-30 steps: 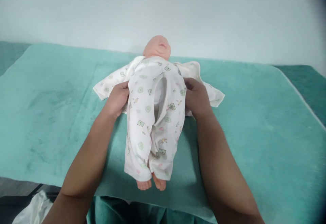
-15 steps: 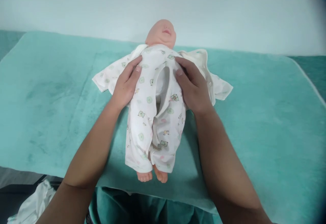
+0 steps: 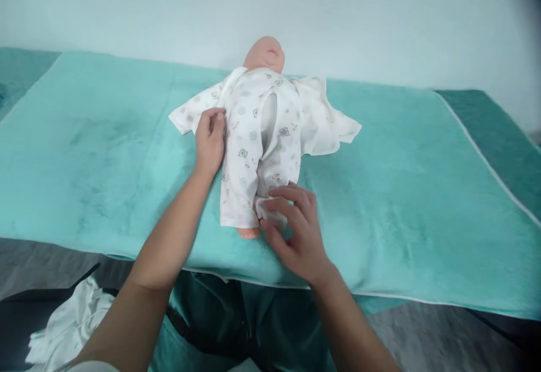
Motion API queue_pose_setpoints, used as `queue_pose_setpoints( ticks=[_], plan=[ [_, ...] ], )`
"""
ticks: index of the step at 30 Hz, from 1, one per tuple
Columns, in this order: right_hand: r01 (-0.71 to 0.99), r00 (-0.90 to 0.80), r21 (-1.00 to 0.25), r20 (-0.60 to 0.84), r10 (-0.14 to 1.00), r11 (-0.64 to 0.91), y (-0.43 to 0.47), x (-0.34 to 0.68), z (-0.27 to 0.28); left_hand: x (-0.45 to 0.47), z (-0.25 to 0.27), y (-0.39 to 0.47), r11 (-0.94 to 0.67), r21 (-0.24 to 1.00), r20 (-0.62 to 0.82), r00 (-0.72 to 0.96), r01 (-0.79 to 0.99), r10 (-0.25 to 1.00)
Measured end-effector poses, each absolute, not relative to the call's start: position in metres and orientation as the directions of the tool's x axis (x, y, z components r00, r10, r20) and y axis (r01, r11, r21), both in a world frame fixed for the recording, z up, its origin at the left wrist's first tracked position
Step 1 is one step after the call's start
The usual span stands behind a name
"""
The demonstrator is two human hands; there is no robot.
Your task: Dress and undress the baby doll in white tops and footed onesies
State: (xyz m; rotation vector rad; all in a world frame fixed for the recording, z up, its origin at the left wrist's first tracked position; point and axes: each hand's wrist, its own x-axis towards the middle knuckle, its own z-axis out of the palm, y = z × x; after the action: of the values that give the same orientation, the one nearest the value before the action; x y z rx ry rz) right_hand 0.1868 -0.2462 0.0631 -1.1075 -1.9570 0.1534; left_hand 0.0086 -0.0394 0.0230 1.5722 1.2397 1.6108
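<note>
A baby doll (image 3: 270,55) lies on its back, dressed in white printed baby pants (image 3: 242,155) with an open crotch. A white baby shirt (image 3: 323,115) is spread under it, its sleeves out to both sides. My left hand (image 3: 210,144) rests against the doll's side by the pants' waist, fingers bent and thumb close to them; whether cloth is between them is hidden. Over the pant leg on the right, my right hand (image 3: 300,231) has its fingers apart near the cuff and covers that foot. The other foot (image 3: 248,233) pokes out of its cuff.
A green cloth (image 3: 401,191) covers the table, with a white wall (image 3: 380,22) behind it. At the lower left, white fabric (image 3: 70,324) lies on a black surface. My green trousers (image 3: 253,310) are close to the table's front edge.
My right hand has left the doll's upper side and come down to the pant cuff. My left hand stays at the doll's side, its fingers more bent. The view has shifted back.
</note>
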Motion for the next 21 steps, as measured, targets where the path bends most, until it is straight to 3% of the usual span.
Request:
queue_pose_setpoints(
  ticks=[7, 10, 14, 18, 19, 21],
  plan=[
    [0.881, -0.127, -0.327, 0.530, 0.838, 0.341, -0.274, 0.154, 0.034, -0.007, 0.014, -0.101, -0.262, 0.958, 0.277, -0.145, 0.114, 0.950],
    [0.862, -0.118, -0.356, 0.553, 0.825, 0.362, -0.273, 0.145, 0.036, -0.011, 0.019, -0.120, -0.250, 0.950, 0.279, -0.152, 0.185, 0.948],
    [0.769, -0.092, -0.464, 0.602, 0.793, 0.441, -0.285, 0.142, 0.051, -0.019, 0.022, -0.162, -0.170, 0.974, 0.196, -0.183, 0.149, 0.963],
    [0.742, -0.109, -0.476, 0.610, 0.785, 0.473, -0.305, 0.143, 0.060, -0.030, 0.006, -0.267, -0.117, 0.976, 0.155, -0.205, 0.184, 0.966],
    [0.743, -0.105, -0.483, 0.600, 0.793, 0.463, -0.309, 0.145, 0.057, -0.031, -0.004, -0.304, -0.145, 0.956, 0.190, -0.164, 0.254, 0.968],
    [0.743, -0.056, -0.522, 0.575, 0.816, 0.419, -0.313, 0.152, 0.046, -0.032, -0.030, -0.382, -0.309, 0.895, 0.283, 0.126, 0.322, 0.951]
  ],
)
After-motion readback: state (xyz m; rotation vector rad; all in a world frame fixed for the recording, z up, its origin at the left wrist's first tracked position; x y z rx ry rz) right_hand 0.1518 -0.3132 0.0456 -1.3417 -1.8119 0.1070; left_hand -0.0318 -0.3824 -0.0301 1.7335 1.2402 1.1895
